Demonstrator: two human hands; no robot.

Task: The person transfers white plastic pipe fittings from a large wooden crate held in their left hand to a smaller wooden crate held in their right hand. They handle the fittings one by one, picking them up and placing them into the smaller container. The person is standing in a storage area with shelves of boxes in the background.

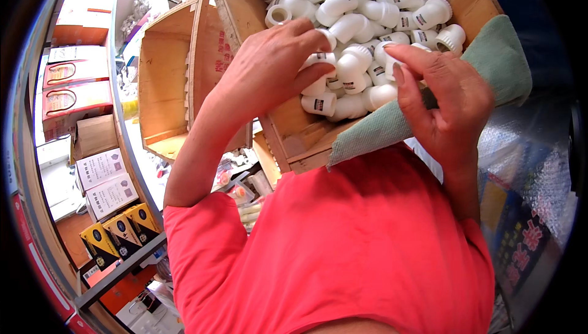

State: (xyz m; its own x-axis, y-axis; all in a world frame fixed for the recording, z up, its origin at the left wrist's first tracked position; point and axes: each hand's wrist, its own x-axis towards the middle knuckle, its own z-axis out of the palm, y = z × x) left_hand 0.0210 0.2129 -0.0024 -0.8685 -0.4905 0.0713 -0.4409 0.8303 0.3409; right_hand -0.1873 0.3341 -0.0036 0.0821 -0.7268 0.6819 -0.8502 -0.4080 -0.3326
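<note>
A wooden crate [294, 138] in front of me holds many white plastic pipe elbows [342, 3], most bearing small dark labels. My left hand [280, 63] reaches in from the left, its thumb and fingers around a white elbow fitting [318, 58] among the others. On the right, my right hand [448, 86] pinches another white fitting [388, 63] between thumb and index finger. Part of that fitting is hidden by the fingers. A green cloth [374, 127] drapes over the crate's near edge, under my right hand.
Left of the crate stands another wooden box [161, 81], tilted, with red writing on its side. Shelves at the far left hold yellow-and-black boxes [121, 233], white printed boxes [103, 182] and cartons with handles [78, 99]. Bubble wrap [528, 145] lies at the right.
</note>
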